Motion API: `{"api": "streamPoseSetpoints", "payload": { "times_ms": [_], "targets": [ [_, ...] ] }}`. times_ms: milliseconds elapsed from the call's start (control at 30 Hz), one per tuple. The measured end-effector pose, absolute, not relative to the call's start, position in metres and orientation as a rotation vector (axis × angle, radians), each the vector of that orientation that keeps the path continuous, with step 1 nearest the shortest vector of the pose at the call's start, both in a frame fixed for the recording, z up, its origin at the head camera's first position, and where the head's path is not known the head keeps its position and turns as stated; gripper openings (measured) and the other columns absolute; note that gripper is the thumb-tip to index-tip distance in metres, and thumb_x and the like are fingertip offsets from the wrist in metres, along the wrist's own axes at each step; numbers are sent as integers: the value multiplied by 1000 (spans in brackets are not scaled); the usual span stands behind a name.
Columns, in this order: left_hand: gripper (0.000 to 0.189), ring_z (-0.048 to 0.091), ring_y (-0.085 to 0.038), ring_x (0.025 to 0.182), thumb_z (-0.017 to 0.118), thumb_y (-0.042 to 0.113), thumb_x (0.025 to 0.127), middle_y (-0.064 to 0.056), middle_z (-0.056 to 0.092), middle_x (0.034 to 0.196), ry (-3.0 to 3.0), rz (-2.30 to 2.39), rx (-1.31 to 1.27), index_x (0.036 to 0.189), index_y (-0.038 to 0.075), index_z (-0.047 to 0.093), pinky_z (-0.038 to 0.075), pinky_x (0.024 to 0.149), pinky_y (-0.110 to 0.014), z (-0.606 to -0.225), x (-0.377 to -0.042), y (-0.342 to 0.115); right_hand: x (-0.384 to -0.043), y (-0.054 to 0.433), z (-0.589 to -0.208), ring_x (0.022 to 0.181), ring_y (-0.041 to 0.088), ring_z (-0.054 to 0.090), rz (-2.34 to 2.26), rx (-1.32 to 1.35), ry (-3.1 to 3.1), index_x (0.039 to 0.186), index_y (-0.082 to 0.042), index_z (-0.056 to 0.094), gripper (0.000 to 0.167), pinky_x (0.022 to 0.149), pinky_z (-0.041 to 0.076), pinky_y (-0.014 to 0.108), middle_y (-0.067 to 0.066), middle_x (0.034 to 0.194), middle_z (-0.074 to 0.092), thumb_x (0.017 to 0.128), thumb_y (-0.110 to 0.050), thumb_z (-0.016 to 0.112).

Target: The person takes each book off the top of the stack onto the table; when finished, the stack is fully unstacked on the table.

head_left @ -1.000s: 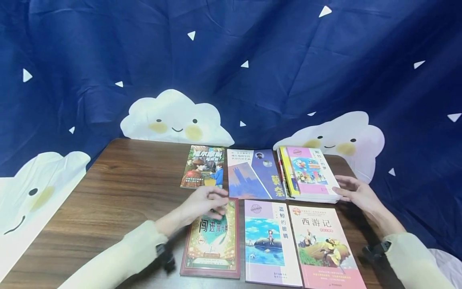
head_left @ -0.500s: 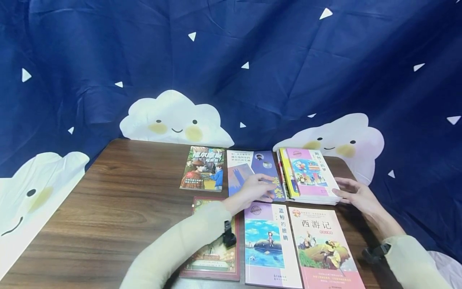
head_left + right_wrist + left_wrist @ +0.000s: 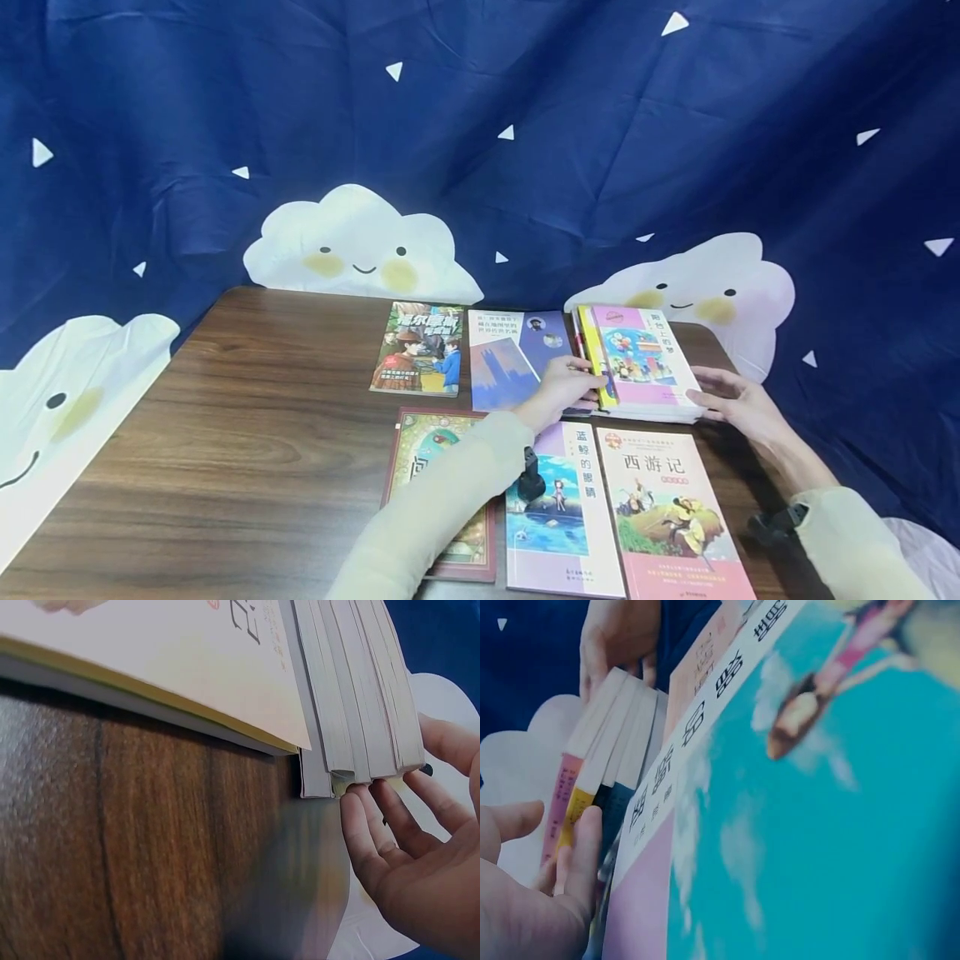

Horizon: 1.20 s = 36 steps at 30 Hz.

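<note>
A stack of several books stands at the back right, topped by a pink-and-white book (image 3: 640,346). Just under it, a yellow book (image 3: 587,329) sticks out on the left. My left hand (image 3: 564,389) reaches over the blue-purple book (image 3: 501,367) to the stack's left side. In the left wrist view, the fingers (image 3: 585,844) lie against the spines, thumb apart. On the opposite side, my right hand (image 3: 738,402) has its fingers at the page edges. The right wrist view shows those fingers (image 3: 405,821) extended along the pale page edges (image 3: 364,690).
Nearer me lie a red-bordered book (image 3: 405,450), partly hidden by the left sleeve, a blue whale-scene book (image 3: 555,533) and a pink-orange book (image 3: 675,508). A comic-style book (image 3: 420,350) lies farther back left. The wooden table (image 3: 247,433) ends at a navy cloud-print curtain (image 3: 480,125).
My left hand has moved right, from over the red-bordered book across the blue-purple one to the stack's left side. The right hand has stayed at the stack's right side.
</note>
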<state>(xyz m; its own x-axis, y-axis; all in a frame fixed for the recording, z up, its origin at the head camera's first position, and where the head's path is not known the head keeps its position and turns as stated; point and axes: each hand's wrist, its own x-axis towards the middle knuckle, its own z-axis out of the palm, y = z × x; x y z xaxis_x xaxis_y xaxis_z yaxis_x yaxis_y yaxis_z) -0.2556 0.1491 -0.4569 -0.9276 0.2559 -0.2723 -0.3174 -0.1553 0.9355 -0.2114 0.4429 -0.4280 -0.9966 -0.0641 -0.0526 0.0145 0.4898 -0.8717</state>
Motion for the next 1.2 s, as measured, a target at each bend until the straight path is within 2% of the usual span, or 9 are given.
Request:
{"api": "streamPoseSetpoints", "payload": {
  "times_ms": [100, 267, 667, 900, 967, 1067, 1133, 1200],
  "targets": [
    [43, 70, -18, 65, 86, 10, 88, -13, 74, 90, 1798, 2134, -109, 123, 2, 64, 71, 70, -34, -457, -255, 156, -211, 442, -428, 94, -7, 69, -1593, -44, 2617, 148, 12, 45, 62, 77, 67, 18, -31, 106, 67, 100, -15, 73],
    [51, 74, -21, 74, 91, 10, 83, -9, 71, 99, 1846, 2136, -169, 124, 3, 61, 71, 66, -32, -454, -251, 164, -211, 443, -429, 94, -7, 69, -1590, -52, 2622, 148, 13, 43, 63, 77, 67, 18, -31, 105, 67, 100, -14, 73],
    [50, 78, -29, 84, 86, 4, 86, -12, 70, 104, 1817, 2112, -111, 128, 0, 58, 72, 75, -36, -454, -253, 158, -212, 439, -428, 92, -7, 70, -1555, -5, 2620, 151, 15, 40, 69, 79, 67, 17, -28, 100, 69, 101, -20, 74],
    [51, 74, -21, 72, 81, -4, 87, -15, 75, 106, 1678, 2108, -31, 133, -4, 59, 72, 74, -36, -459, -259, 144, -215, 437, -428, 92, -9, 69, -1510, -5, 2640, 151, 17, 39, 71, 80, 68, 20, -28, 100, 67, 103, -24, 71],
    [51, 71, -18, 70, 79, -5, 88, -16, 76, 105, 1656, 2083, -9, 135, -4, 59, 72, 74, -36, -459, -260, 140, -217, 437, -428, 92, -10, 68, -1464, -3, 2677, 151, 16, 41, 70, 79, 68, 20, -21, 105, 69, 103, -25, 71],
    [52, 70, -16, 68, 77, -6, 89, -15, 76, 104, 1657, 2039, 20, 138, -4, 60, 72, 74, -35, -459, -260, 135, -218, 438, -428, 92, -12, 66, -1369, 12, 2735, 151, 13, 44, 69, 78, 68, 21, 3, 119, 73, 103, -29, 71],
    [52, 70, -15, 68, 76, -6, 90, -14, 75, 103, 1654, 2016, 38, 139, -3, 59, 72, 75, -35, -458, -260, 132, -219, 439, -429, 91, -13, 65, -1317, 28, 2759, 151, 13, 44, 70, 78, 67, 20, 20, 128, 70, 103, -32, 70],
    [51, 69, -15, 68, 77, -6, 90, -13, 74, 103, 1659, 2002, 54, 138, -2, 59, 72, 76, -34, -457, -258, 128, -220, 439, -431, 90, -13, 64, -1288, 42, 2765, 151, 12, 44, 70, 78, 67, 19, 29, 134, 66, 103, -33, 70]
  ]
}}
